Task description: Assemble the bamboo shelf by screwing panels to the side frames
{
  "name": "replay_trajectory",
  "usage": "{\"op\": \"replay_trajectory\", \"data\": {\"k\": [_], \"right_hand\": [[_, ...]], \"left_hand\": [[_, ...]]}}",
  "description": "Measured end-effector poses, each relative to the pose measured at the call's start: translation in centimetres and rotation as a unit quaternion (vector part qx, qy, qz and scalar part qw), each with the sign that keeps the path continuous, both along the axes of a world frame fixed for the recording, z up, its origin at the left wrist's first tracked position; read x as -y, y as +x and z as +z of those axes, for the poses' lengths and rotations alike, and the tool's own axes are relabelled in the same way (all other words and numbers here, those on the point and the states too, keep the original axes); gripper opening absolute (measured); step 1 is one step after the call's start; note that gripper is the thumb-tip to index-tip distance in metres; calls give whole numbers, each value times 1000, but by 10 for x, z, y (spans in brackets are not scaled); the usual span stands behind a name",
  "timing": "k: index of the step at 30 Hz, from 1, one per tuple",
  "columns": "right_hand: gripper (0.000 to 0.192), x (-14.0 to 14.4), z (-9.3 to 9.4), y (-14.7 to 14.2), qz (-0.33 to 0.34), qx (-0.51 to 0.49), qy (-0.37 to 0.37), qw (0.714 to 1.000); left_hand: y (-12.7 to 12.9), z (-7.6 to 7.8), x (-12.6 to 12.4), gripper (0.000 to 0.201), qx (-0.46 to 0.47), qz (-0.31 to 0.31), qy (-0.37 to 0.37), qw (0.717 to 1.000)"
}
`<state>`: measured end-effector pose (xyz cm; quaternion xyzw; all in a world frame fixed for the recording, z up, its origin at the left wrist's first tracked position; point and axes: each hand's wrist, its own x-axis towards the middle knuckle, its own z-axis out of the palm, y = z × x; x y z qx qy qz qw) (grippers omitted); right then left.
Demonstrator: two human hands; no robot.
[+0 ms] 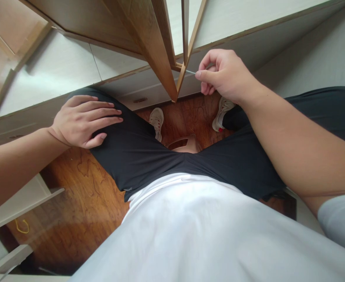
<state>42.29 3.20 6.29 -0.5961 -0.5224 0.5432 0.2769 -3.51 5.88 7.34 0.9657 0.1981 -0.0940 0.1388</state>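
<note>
here, the right hand (pixel 219 72) has its thumb and forefinger pinching a thin pale rod (pixel 191 72), whose far end meets the narrow slat of a wooden frame (pixel 151 49); i cannot tell whether it goes in or only touches. the frame's near corner juts past the edge of the pale bench (pixel 63 64), above the wooden floor (pixel 81 188). the left hand (pixel 83 119) lies palm down on the black trousers (pixel 140 145), its grip loosely spread.
</note>
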Motion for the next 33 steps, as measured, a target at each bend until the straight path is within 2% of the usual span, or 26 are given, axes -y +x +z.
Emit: {"op": "replay_trajectory", "data": {"k": [6,10,15,19,25,33], "right_hand": [[23,3,7,-2,7,-23,29,999],[21,1,7,0,21,-24,28,999],[18,-2,7,4,43,-3,36,998],[12,-2,8,8,65,7,56,996],[25,0,11,14,99,115,132,980],[26,0,13,17,128,152,168,966]], "left_hand": [[2,1,0,62,3,-2,3,1000],[3,2,2,61,50,-24,16,998],[3,1,2,62,35,-32,32,998],[6,3,2,62,74,-51,42,995],[10,7,3,61,74,-78,54,993],[10,7,3,63,75,-84,69,991]]}}
